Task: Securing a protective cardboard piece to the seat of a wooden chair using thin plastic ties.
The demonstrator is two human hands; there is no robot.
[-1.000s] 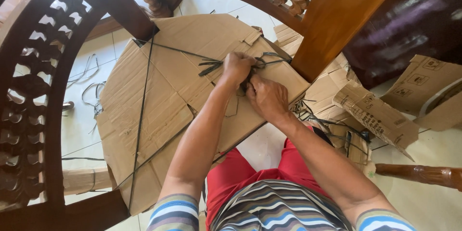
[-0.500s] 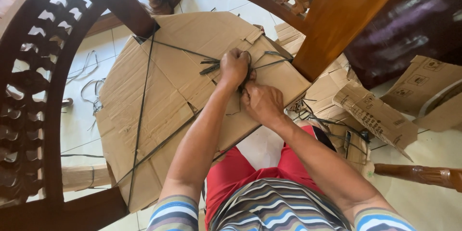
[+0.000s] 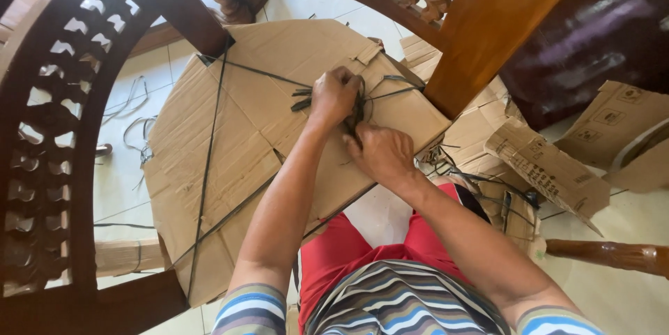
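We are tying off the dark strap that binds the flat cardboard bundle. The bundle lies tilted on the tiled floor in front of our knees, under the carved wooden furniture frame.

Left hand: fingers curled shut on the strap ends where the runs meet; loose tails stick out just left of the knuckles. Right hand: also clenched, gripping the strap right below the left fist, the two hands nearly touching. The crossing point itself is hidden between the fingers, so we cannot tell whether a knot has formed.

Judgement on doing this well: we keep both grips close to the crossing so tension does not leak out along the long run to the far corner. We pull the ends in opposite directions, flat against the cardboard rather than upward, or the flap beside the fingertips may buckle. The strap looks thin and slick; we expect slippage unless the fingers stay pinched hard while we cinch. More cardboard pieces lie right of the right wrist, well apart from the work.
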